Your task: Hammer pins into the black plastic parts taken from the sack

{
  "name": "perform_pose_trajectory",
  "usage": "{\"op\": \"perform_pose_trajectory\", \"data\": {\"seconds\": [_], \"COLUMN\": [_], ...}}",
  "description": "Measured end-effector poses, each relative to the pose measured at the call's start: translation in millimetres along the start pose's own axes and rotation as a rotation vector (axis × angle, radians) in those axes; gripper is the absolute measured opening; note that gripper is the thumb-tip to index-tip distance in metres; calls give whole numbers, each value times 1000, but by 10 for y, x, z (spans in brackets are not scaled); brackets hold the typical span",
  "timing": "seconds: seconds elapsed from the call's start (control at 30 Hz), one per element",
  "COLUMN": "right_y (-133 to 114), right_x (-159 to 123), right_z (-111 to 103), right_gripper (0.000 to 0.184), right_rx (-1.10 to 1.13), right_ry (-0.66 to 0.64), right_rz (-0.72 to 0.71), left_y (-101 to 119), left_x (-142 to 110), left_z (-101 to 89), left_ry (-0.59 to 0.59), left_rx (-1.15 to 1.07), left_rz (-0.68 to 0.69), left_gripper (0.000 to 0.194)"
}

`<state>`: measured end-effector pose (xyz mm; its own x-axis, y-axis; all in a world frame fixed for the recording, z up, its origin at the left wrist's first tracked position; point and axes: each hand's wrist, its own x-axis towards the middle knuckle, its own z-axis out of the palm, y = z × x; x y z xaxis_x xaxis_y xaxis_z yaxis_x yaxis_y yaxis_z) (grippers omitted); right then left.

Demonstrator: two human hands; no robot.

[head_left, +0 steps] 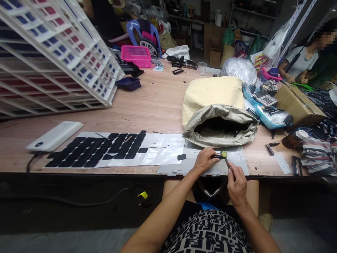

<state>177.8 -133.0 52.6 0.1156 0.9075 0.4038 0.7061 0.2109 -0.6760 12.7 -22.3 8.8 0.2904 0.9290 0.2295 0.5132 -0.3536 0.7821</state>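
My left hand (204, 160) is closed on a slim black piece (216, 156) above the grey mat (168, 169) at the table's front edge. At the piece's right end is a round yellow-green part (224, 154). My right hand (237, 184) grips a thin dark tool (227, 162), its kind unclear, whose tip meets or nearly meets that round part. Just behind the hands, an open sack (216, 95) lies with its dark mouth facing me. One loose black rounded patch (181, 157) lies left of my left hand. Further left, a white sheet (168, 147) carries rows of black patches (89, 151).
A white plastic crate (86, 59) leans in at the left, near a white power bank (55, 136) with a cable. At the right are a blue basket (271, 117), a calculator (265, 98), a cardboard box (300, 103) and striped cloth (318, 154). Another person sits behind, far right.
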Motion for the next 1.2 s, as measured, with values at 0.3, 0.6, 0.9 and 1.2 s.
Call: {"op": "perform_pose_trajectory", "data": {"seconds": [0.3,0.6,0.9,1.2], "right_y": [271,1194,1282,1299], "right_x": [161,810,819,803], "right_z": [-195,-629,-515,-509], "right_gripper": [35,38,36,36], "right_rx": [-69,-707,-970,-1003], "right_ry": [127,278,239,220], "right_rz": [110,422,265,264], "left_y": [30,26,293,54], "left_x": [2,20,-686,-1228], "left_z": [-10,-65,-40,472], "left_ry": [16,-26,-153,-371], "left_rx": [39,60,-43,184], "left_rz": [-6,28,231,-539], "left_gripper": [12,17,28,31]}}
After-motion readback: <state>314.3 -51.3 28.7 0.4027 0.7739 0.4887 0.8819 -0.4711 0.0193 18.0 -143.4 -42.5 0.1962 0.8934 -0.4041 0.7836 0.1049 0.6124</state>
